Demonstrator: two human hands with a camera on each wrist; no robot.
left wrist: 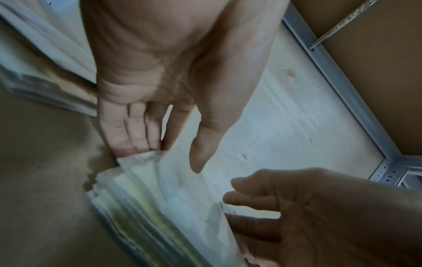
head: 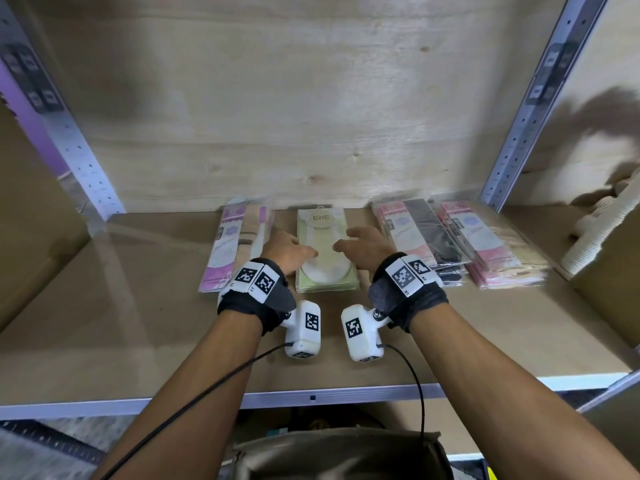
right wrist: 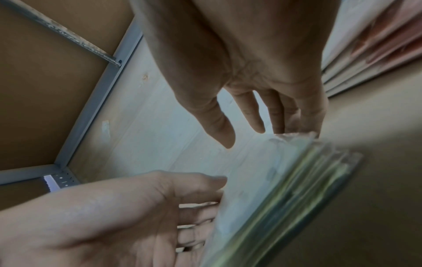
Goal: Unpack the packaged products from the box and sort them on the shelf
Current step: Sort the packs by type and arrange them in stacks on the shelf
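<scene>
We are leaning in over the shelf [head: 138,341], both forearms reaching across its brown board. Our left hand [head: 284,249] is resting against the left edge of the green stack of packets [head: 325,252], fingers straight and together along its side, thumb lying loose over the top. Our right hand [head: 362,244] is flanking the right edge the same way, fingers extended and relaxed, not curled round anything; the wrist views are blurred, but both are showing straight fingers against the stack's sides. The green stack is lying flat between our hands, near the middle of the shelf. Just left of it a purple packet [head: 230,244] is lying flat. To the right, a pink and black pile [head: 420,233] and then a pink pile [head: 485,244] are lying side by side. Behind everything the plywood back panel [head: 294,116] is standing, and a cardboard box [head: 609,258] is sitting at the far right.
</scene>
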